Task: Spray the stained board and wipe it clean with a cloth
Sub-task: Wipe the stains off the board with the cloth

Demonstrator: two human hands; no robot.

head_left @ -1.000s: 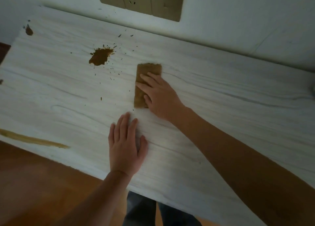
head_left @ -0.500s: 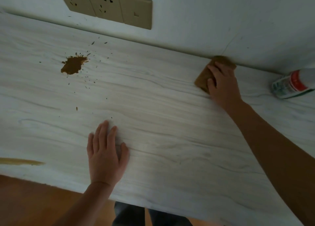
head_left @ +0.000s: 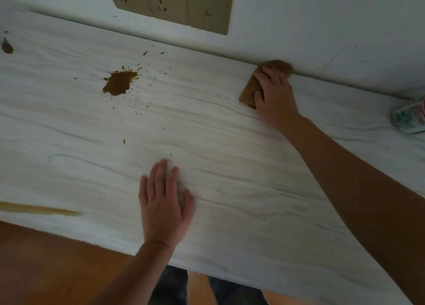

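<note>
Cloth (head_left: 249, 90): on board (head_left: 230, 143), at back edge, against wall (head_left: 322, 17), under right hand (head_left: 274, 95).
Stain (head_left: 119, 82): on board, well left of cloth.
Left hand (head_left: 164, 205): flat on board, near front.
Bottle (head_left: 409, 117): far right.

White wood-grain board (head_left: 230, 166) lying flat, far edge meeting wall. Brown splatter stain (head_left: 120, 82) sitting left of centre, specks scattering around. Smaller blot (head_left: 7, 46) showing far left. Yellowish streak (head_left: 39, 209) running along near edge. Brown cloth (head_left: 249, 90) lying at far edge, touching wall, right hand (head_left: 276, 97) pressing on it. Blurred bottle (head_left: 409, 118) lying on its side, far right.
</note>
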